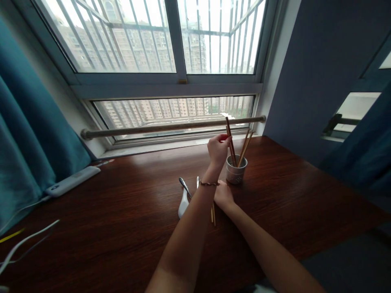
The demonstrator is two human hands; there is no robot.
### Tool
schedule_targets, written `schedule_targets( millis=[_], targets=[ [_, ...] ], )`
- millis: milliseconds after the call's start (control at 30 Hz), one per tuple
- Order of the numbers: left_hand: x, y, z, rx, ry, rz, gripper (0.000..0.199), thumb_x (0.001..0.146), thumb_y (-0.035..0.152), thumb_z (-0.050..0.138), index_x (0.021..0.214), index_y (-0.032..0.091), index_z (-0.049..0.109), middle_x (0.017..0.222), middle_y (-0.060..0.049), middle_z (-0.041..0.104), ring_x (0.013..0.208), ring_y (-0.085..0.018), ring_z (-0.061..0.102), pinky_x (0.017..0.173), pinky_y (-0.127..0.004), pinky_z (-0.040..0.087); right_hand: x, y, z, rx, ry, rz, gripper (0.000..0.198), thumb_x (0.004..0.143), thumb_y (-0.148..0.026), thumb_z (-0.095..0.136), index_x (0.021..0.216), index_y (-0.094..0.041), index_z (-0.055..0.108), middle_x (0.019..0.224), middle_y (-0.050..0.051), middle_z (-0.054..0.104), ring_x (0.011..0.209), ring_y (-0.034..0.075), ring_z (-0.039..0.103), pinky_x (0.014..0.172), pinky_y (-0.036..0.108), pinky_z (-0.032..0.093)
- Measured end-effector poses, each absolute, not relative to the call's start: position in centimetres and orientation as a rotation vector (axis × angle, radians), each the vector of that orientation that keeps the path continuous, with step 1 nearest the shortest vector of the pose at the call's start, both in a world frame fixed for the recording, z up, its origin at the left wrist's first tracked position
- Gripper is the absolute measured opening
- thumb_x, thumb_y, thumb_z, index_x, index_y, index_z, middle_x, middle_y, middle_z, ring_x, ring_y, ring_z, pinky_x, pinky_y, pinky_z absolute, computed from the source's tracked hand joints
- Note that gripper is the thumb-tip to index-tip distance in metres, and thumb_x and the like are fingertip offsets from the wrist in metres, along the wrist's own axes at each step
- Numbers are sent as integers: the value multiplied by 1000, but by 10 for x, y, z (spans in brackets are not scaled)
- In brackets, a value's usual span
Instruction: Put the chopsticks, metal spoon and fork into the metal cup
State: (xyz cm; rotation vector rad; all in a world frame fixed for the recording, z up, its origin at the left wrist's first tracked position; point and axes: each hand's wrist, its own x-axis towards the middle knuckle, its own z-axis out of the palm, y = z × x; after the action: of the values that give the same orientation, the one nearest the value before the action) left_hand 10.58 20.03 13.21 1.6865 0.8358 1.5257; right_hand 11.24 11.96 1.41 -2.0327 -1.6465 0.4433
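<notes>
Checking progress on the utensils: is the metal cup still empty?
No, the metal cup already holds several chopsticks standing upright, and the left hand grips a dark pair at the cup.

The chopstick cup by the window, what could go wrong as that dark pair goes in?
1. The small metal cup looks light; the left hand pushing the dark chopsticks in at a slant might tip it.
2. The lighter chopsticks already lean in it and could be knocked out.
3. The left forearm crosses over the white spoon and could sweep it along the table.
</notes>
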Motion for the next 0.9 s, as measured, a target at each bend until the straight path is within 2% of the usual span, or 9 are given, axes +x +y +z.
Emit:
schedule_targets(
  millis=[200, 500, 667, 800, 900],
  targets=[
    [146, 223, 134, 1948, 843, 1190, 16, 62, 27, 68, 66, 12, 67, 60, -6, 62, 58, -16, 59, 52, -24, 42, 113, 123, 11, -2031, -1642, 417, 22, 76, -28, 58, 92, -15, 56, 94, 12, 57, 86, 23, 56, 65, 25, 39],
    [150, 219, 122, 2099, 801, 1074, 20, 65, 24, 67, 78, 9, 67, 73, -8, 65, 65, -15, 60, 58, -24, 45, 114, 126, 9, -2070, -1645, 375, 23, 74, -27, 59, 91, -13, 56, 93, 12, 58, 86, 23, 57, 68, 26, 42],
    [84, 198, 122, 2191, 816, 1147, 21, 68, 26, 66, 85, 15, 64, 83, -4, 65, 68, -13, 59, 62, -22, 44, 113, 124, 14, -2125, -1653, 328, 26, 68, -21, 60, 90, -8, 57, 89, 14, 59, 81, 25, 59, 67, 28, 44],
    [0, 172, 99, 2172, 1037, 1263, 22, 77, 36, 55, 83, 16, 62, 74, -2, 62, 64, -13, 56, 57, -22, 41, 117, 121, 20, -2153, -1688, 338, 20, 64, -14, 57, 82, -8, 62, 83, 17, 61, 77, 28, 60, 61, 29, 44],
    [-58, 162, 62, 2091, 1255, 1346, 24, 80, 38, 50, 79, 16, 59, 65, 0, 57, 58, -13, 51, 55, -23, 38, 121, 122, 22, -2145, -1712, 380, 15, 61, -15, 58, 74, -9, 65, 76, 16, 63, 71, 29, 60, 54, 28, 42]
  ],
)
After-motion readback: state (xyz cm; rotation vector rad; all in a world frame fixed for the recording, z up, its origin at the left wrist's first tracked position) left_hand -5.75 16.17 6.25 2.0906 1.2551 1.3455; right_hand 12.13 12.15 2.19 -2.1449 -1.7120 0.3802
